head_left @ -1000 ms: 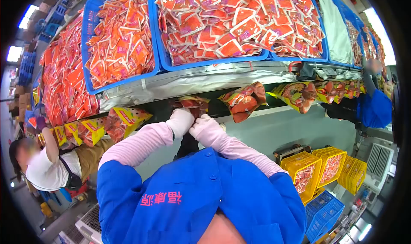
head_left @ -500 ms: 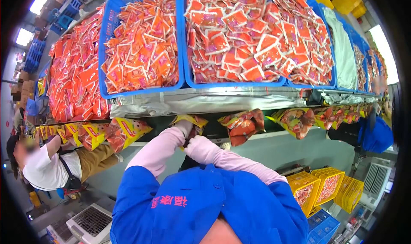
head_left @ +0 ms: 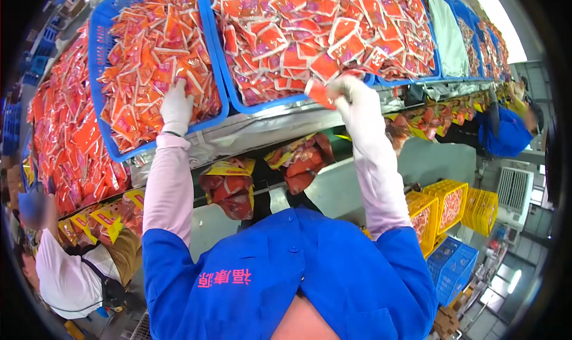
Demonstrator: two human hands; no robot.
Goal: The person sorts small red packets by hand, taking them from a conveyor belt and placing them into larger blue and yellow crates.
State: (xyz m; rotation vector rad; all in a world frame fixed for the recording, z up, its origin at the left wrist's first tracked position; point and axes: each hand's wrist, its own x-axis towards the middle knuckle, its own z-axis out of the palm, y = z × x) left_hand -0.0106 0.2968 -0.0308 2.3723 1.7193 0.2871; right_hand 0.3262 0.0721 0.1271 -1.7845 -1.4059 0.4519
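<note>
My left hand (head_left: 177, 109), in a white glove, reaches into the left blue crate (head_left: 223, 92), its fingers closed on an orange packet (head_left: 192, 78) at the top of the pile. My right hand (head_left: 357, 98), also gloved, pinches a small red packet (head_left: 320, 94) over the front edge of the middle blue crate (head_left: 256, 109). Below and between my arms, an open yellow-and-red bag (head_left: 229, 188) stands in the line. Another such bag (head_left: 301, 161) is just right of it.
More filled bags (head_left: 107, 221) line the conveyor to both sides. A co-worker in a white shirt (head_left: 71, 268) stands at left, another in blue (head_left: 506, 131) at far right. Yellow crates (head_left: 447, 191) and a blue crate (head_left: 451, 265) stand behind on the right.
Both hands have left the open bag and moved up to the crates, left hand to the left one, right hand to the middle one. A red packet is now in my right hand. The view has shifted.
</note>
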